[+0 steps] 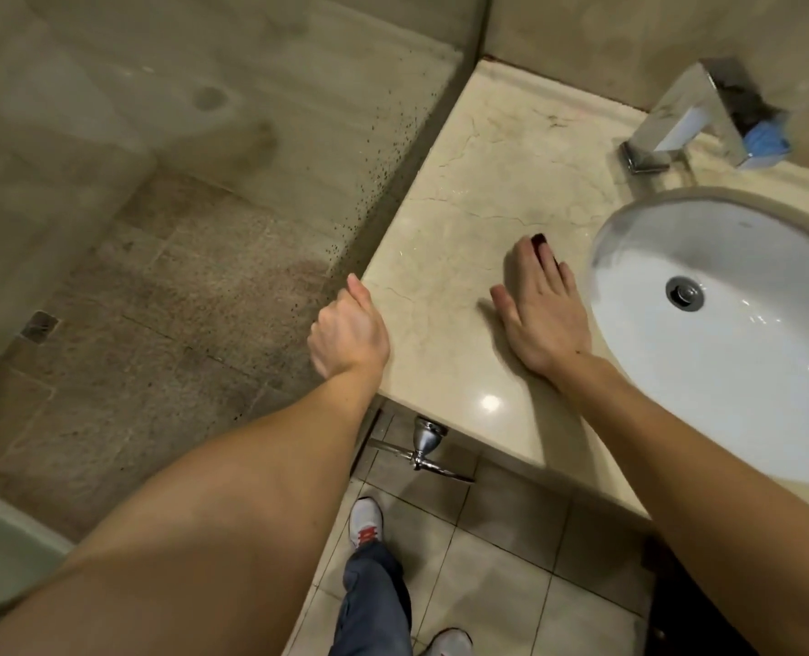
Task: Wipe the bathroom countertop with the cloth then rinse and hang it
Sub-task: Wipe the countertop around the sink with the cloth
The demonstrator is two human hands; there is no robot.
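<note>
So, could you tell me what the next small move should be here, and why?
Probably reach the right hand toward the blue cloth behind the tap: both hands are empty, the right flat on the counter, the left hand at its edge.

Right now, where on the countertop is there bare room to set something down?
The countertop is bare from the back wall to the two hands, between its left edge and the faucet. The front strip near the corner is free too. Crowded: left hand on the left edge, right hand flat beside the sink.
</note>
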